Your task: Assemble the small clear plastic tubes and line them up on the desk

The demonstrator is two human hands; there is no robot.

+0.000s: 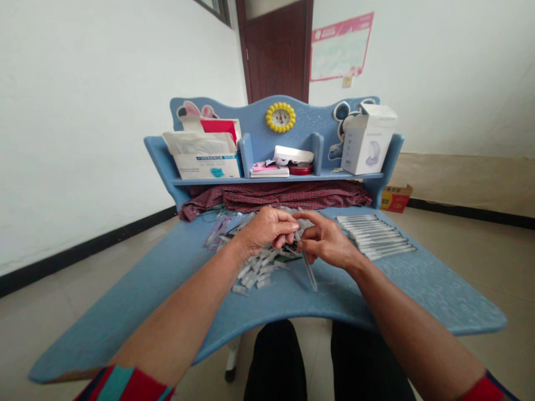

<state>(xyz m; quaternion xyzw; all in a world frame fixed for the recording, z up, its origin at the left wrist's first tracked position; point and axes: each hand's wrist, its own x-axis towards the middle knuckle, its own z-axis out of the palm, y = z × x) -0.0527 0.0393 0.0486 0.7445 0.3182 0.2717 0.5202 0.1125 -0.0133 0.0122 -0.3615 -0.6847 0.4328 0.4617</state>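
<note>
My left hand and my right hand meet over the middle of a blue desk. My right hand pinches a clear pen barrel that slants down toward me. My left hand's fingers are curled and pressed together at the top of that pen; what they hold is too small to name. Under and in front of my left hand lies a heap of small clear plastic pieces.
A row of several finished clear pens lies to the right. A checked cloth sits under the desk's shelf, which carries boxes, papers and a yellow clock. A cardboard box stands on the floor.
</note>
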